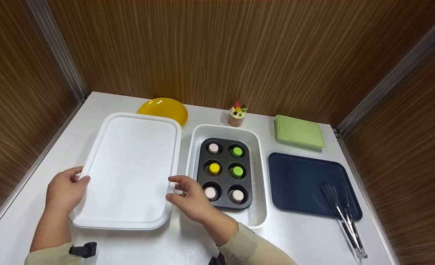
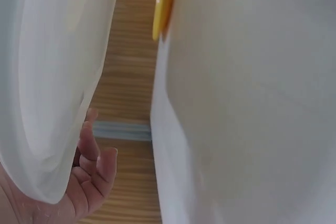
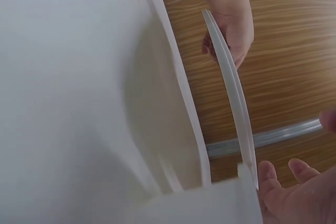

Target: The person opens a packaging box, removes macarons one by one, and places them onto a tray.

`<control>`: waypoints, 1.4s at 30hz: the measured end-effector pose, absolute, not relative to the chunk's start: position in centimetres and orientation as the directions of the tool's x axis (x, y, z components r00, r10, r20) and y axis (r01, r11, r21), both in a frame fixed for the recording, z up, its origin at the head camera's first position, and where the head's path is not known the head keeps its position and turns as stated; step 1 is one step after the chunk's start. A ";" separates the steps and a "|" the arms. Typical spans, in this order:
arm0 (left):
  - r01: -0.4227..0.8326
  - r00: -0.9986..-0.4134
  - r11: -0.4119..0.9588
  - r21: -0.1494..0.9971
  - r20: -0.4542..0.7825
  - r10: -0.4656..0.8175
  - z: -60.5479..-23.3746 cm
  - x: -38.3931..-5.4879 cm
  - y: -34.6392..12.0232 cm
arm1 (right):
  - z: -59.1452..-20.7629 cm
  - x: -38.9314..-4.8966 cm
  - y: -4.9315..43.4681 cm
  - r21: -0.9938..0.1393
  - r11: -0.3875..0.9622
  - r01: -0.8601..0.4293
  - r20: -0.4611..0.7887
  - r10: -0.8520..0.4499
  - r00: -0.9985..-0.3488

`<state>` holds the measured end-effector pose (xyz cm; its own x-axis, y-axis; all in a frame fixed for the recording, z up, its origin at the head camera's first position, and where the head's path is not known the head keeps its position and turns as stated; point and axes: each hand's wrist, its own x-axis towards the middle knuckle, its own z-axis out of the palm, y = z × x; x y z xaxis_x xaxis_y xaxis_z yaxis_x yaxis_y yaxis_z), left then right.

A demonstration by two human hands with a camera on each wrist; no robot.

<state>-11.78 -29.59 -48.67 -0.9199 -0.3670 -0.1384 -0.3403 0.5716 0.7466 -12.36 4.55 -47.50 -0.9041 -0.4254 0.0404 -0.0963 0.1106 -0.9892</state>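
A large white rectangular lid point(image 1: 132, 169) is held raised over the left part of the table, its shadow beneath it. My left hand point(image 1: 64, 189) grips its left edge, thumb on top. In the left wrist view, the fingers point(image 2: 97, 169) curl under the rim. My right hand point(image 1: 191, 198) holds the lid's right edge between thumb and fingers. Edge-on in the right wrist view, the lid point(image 3: 235, 87) spans between both hands. Right of it stands an uncovered white container point(image 1: 262, 176), holding a dark muffin tin point(image 1: 225, 178) with white, green and yellow pieces in its cups.
A yellow plate point(image 1: 165, 108) lies behind the lid, partly covered by it. At the back are a fruit-topped dessert cup point(image 1: 236, 117) and a green box point(image 1: 300, 131). On the right, a navy tray point(image 1: 298, 184) bears metal utensils point(image 1: 346, 221). Wooden panels point(image 1: 217, 55) enclose the table.
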 end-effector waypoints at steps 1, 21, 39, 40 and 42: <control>-0.349 -0.918 0.569 0.745 -0.150 -0.367 -48.9 -11.7 -29.9 | -47.6 -12.2 4.2 -0.989 0.119 -0.088 0.029 -0.425 -0.905; -0.436 -0.896 0.588 0.681 -0.266 -0.356 -51.7 -11.5 -32.8 | -49.1 -9.9 0.4 -0.966 0.258 0.031 -0.147 -0.446 -0.883; -0.445 -0.894 0.634 0.632 -0.265 -0.362 -53.3 -12.6 -32.3 | -50.6 -10.5 -1.7 -0.898 0.439 0.022 -0.205 -0.374 -0.905; -0.444 -0.894 0.640 0.627 -0.261 -0.364 -53.2 -12.7 -32.3 | -50.6 -10.6 -1.9 -0.894 0.447 0.030 -0.214 -0.368 -0.905; -0.444 -0.894 0.656 0.611 -0.254 -0.368 -53.2 -12.9 -32.2 | -50.6 -10.7 -2.1 -0.885 0.463 0.042 -0.229 -0.357 -0.905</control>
